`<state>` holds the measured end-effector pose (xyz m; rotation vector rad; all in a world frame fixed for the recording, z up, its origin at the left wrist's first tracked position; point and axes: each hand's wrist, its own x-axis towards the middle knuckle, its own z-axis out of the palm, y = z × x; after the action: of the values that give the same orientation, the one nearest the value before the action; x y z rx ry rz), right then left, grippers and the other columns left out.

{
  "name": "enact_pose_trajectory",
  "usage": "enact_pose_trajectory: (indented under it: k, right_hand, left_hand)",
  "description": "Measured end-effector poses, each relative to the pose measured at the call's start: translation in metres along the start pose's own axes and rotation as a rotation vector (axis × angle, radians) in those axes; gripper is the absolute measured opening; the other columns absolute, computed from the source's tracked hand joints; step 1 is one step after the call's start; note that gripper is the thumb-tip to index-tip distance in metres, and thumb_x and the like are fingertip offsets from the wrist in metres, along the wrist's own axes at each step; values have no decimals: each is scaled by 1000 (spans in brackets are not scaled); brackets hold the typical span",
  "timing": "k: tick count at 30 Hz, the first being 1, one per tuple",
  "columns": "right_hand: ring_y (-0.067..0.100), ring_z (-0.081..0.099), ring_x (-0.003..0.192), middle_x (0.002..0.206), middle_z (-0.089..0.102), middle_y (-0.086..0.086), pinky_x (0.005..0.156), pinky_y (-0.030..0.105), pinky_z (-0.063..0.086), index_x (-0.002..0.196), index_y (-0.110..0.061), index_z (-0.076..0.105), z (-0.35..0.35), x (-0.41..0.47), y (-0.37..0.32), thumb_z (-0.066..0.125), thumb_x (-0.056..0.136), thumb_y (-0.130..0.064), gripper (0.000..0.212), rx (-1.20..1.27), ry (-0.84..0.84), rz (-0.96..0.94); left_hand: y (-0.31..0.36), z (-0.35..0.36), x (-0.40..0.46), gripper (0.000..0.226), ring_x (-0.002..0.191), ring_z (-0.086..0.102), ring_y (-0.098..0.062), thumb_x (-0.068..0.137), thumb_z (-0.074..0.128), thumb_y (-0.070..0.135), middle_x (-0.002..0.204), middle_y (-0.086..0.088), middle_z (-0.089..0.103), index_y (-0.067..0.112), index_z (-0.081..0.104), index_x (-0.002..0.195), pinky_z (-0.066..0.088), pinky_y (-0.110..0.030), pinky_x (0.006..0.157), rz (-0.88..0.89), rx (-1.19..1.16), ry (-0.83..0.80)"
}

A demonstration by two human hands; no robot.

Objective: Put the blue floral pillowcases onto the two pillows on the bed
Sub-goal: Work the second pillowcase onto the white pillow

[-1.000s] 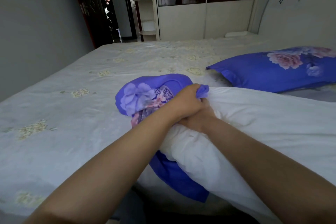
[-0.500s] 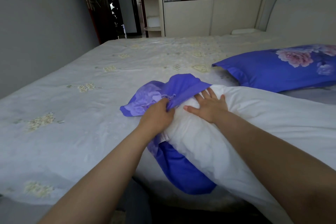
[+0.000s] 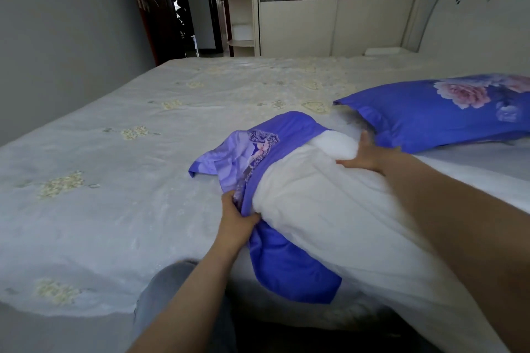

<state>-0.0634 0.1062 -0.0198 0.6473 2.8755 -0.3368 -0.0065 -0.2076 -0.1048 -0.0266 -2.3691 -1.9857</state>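
A bare white pillow [image 3: 338,221] lies across the near right of the bed. A blue floral pillowcase [image 3: 258,149] is bunched over its left end, with a fold hanging down below [image 3: 286,266]. My left hand [image 3: 235,221] grips the case's near edge at the pillow's lower left corner. My right hand [image 3: 364,155] lies flat with spread fingers on the pillow's far corner. A second pillow [image 3: 430,114], inside its blue floral case, rests at the right near the headboard.
The bed [image 3: 129,180] has a pale sheet with cream flower patches and stretches left and back. A white headboard [image 3: 473,8] stands at the right, a wardrobe [image 3: 329,26] behind, an open dark doorway [image 3: 175,6] at the back left. My knee [image 3: 172,286] shows below.
My two hands, first clasped together at the pillow's end, have parted. The left hand slid down to the near corner with the case edge; the right hand moved to the far corner, flat.
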Motion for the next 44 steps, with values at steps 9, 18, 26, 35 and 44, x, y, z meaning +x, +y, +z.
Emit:
enact_pose_trajectory:
  k: [9,18,26,35,44]
  right_hand:
    - [28,47,125,140,47,10,104,36,36,135,-11,47,-41,-32,-45,53,92,-37,51,-100,-128,-44]
    - [28,37,134,148,36,10,102,35,32,145,-12,32,-45,-53,-31,47,96,-39,57,155,-35,-5]
    - [37,56,107,115,59,24,88,43,44,113,-1,58,25,-46,1,34,97,-42,50,342,255,168]
    - [36,56,107,117,57,20,85,41,43,126,-7,43,35,-50,1,42,94,-49,53,310,362,97]
    - [34,50,119,132,52,17,96,41,38,130,-8,46,36,-45,6,20,102,-40,50,286,365,177]
  left_hand:
    - [45,43,24,91,116,53,-13,75,77,7,133,7,48,22,21,145,43,-32,100,-12,-381,38]
    - [52,-3,84,23,79,63,-23,74,64,10,84,-9,67,4,63,96,47,-26,67,-88,-10,63]
    - [2,26,-25,11,79,57,-19,95,50,20,84,-3,63,12,57,92,36,-22,62,146,211,23]
    - [21,5,7,62,108,50,-22,90,53,16,139,-6,38,33,28,144,40,-28,86,276,326,223]
    - [25,13,-13,25,75,53,-12,80,44,3,89,5,59,15,56,99,42,-20,66,512,197,249]
